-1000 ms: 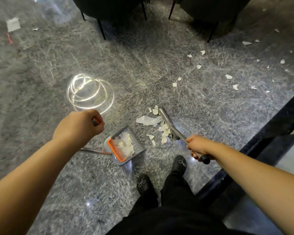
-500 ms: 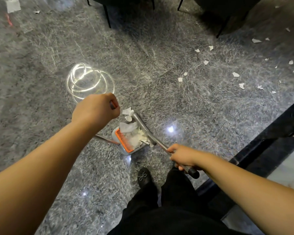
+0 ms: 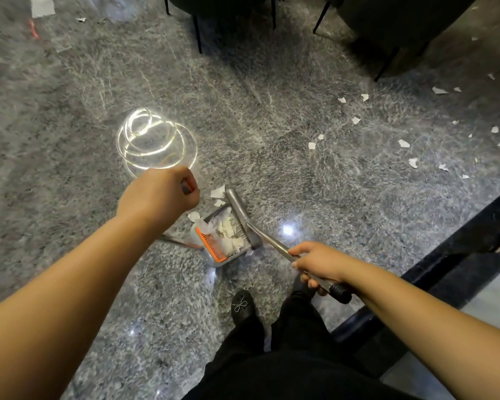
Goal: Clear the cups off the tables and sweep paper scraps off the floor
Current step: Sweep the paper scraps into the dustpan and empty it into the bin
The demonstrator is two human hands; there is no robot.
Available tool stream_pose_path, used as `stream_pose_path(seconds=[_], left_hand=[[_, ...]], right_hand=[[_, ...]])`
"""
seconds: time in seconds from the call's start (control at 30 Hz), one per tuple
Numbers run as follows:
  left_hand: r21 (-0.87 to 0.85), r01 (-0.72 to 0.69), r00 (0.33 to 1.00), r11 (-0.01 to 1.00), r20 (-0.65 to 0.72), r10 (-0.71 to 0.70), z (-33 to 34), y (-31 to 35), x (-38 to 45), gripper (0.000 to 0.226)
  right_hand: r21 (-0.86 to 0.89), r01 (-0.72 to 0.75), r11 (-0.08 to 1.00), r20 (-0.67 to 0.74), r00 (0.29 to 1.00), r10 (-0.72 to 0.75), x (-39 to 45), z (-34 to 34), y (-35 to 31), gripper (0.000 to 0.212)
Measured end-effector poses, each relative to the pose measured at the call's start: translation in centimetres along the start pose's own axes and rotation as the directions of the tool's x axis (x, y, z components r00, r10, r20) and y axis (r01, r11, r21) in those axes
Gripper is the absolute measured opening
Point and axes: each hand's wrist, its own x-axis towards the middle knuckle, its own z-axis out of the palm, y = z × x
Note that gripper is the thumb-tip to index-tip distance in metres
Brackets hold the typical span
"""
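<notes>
Left hand (image 3: 156, 197) grips the dustpan (image 3: 214, 255) handle — frame centre. Right hand (image 3: 318, 262) grips the broom (image 3: 240, 209) shaft — head against the paper scraps (image 3: 225, 229) in the pan.

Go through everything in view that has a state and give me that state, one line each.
Dustpan: on the floor, holding white scraps.
Broom: head against the dustpan's open side.
Left hand: grips the dustpan handle.
Right hand: grips the broom handle.
Scraps by the pan: a few on the floor outside it.
Scattered scraps: unswept, on the floor to the right.
</notes>
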Motion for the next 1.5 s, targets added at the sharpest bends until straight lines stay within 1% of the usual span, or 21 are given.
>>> stream_pose_path(seconds=[0.17,0.27,0.37,0.43,0.53,0.7,0.83,1.0,1.13,1.2,1.33,1.5], left_hand=[[-0.037,0.136,0.988,0.990,-0.063,-0.138,-1.2,-3.1,-2.1,0.007],[-0.057,0.172,0.980,0.983,-0.096,-0.177,-2.1,-4.6,-3.1,0.009],[-0.064,0.208,0.969,0.976,-0.122,-0.215,-3.1,-5.7,-3.5,0.013],[-0.061,0.238,0.962,0.969,-0.126,-0.244,-3.8,-6.3,-3.8,0.017],[-0.059,0.304,0.942,0.951,-0.133,-0.309,-4.7,-7.4,-4.2,0.018],[0.002,0.427,0.895,0.904,-0.139,-0.423,-5.7,-8.8,-4.1,0.016],[0.044,0.483,0.871,0.874,-0.126,-0.475,-6.0,-10.0,-3.0,0.014],[0.090,0.482,0.875,0.871,-0.084,-0.476,-5.4,-10.7,-0.8,0.015],[0.091,0.496,0.868,0.864,-0.085,-0.489,-5.7,-11.5,0.6,0.016],[0.088,0.503,0.863,0.860,-0.095,-0.496,-5.7,-11.7,1.1,0.018],[0.085,0.504,0.862,0.860,-0.106,-0.495,-5.1,-11.0,1.5,0.015],[0.078,0.482,0.873,0.873,-0.125,-0.471,-4.5,-10.4,1.3,0.011]], right_hand=[[0.012,0.023,1.000,-0.046,0.999,-0.023,-0.3,-1.5,-1.9,0.044],[0.028,0.020,0.999,-0.064,0.998,-0.018,0.2,-2.5,-3.1,0.041],[0.068,0.007,0.998,-0.053,0.999,-0.003,1.6,-3.4,-4.3,0.039],[0.063,0.017,0.998,-0.048,0.999,-0.014,2.6,-4.0,-5.3,0.040],[0.014,0.018,1.000,-0.043,0.999,-0.018,4.7,-5.0,-7.2,0.043],[-0.085,0.023,0.996,-0.029,0.999,-0.025,8.0,-6.5,-10.6,0.043],[-0.182,0.044,0.982,-0.009,0.999,-0.046,10.2,-7.5,-13.2,0.043],[-0.322,0.064,0.945,0.039,0.998,-0.054,12.8,-8.0,-15.5,0.048],[-0.467,0.085,0.880,0.091,0.995,-0.048,14.1,-7.3,-16.5,0.045],[-0.518,0.090,0.851,0.124,0.992,-0.029,14.5,-6.5,-17.0,0.046],[-0.579,0.117,0.807,0.198,0.980,0.000,13.7,-4.0,-17.7,0.046],[-0.600,0.164,0.783,0.293,0.956,0.025,12.4,-0.2,-17.6,0.042]])
